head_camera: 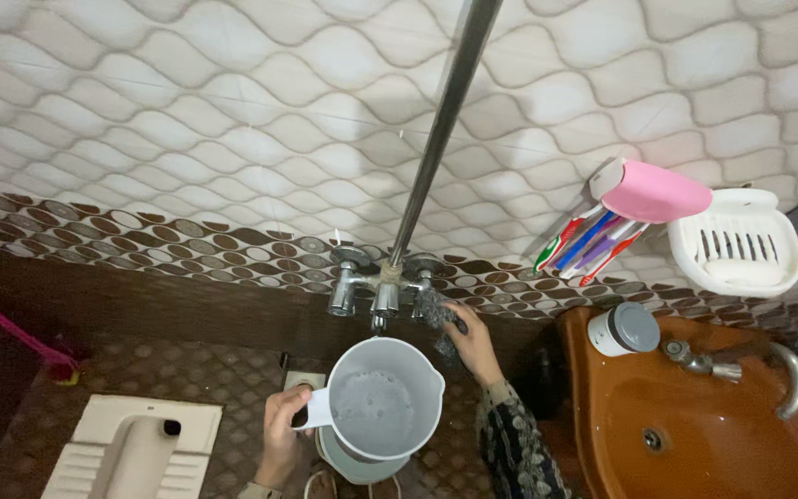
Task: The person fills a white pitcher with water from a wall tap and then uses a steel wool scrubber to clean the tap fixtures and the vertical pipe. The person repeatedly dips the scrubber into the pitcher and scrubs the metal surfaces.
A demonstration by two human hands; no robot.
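Observation:
My left hand (pixel 281 434) grips the handle of a grey plastic jug (pixel 383 399), held under the spout of a metal wall tap (pixel 383 298). There is water with bubbles inside the jug. My right hand (pixel 473 344), in a dark patterned sleeve, reaches up to the tap's right-hand knob and holds a dark scrubber (pixel 436 310) against it. Below the jug sits a pale bucket (pixel 348 462), mostly hidden by it.
A steel pipe (pixel 441 129) rises from the tap up the tiled wall. A brown washbasin (pixel 695 416) with its own tap and a white jar (pixel 622 330) stands at right. Above it hang a pink toothbrush holder (pixel 644 194) and a white soap dish (pixel 739 242). A squat toilet (pixel 131 448) lies at lower left.

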